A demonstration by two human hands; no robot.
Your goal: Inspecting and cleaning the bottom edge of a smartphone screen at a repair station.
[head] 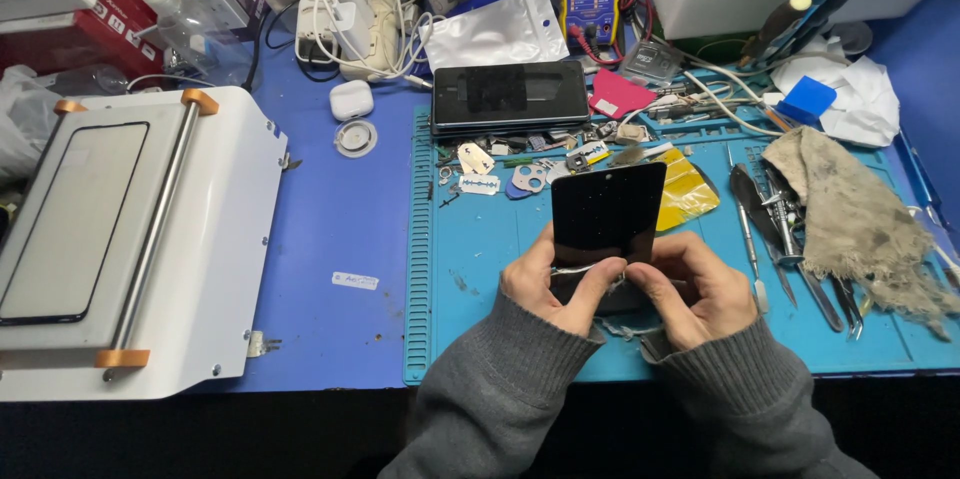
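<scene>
Low in the centre of the frame, the left hand [548, 284] and right hand [690, 289] both have their grip clamped on the lower edge of a black phone screen [607, 214], held upright above the teal mat [480, 249]. A thin metal blade [575, 269] sits at that edge; it is best kept flat and shallow. Beyond lie tweezers [775, 224], a grey rag [855, 219] and a dark phone [510, 94].

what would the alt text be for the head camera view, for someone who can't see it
Two hands, left hand and right hand, hold a black phone screen panel upright over a teal work mat, a thin metal tool at its lower edge. A white machine sits left, a dirty rag right.
</scene>
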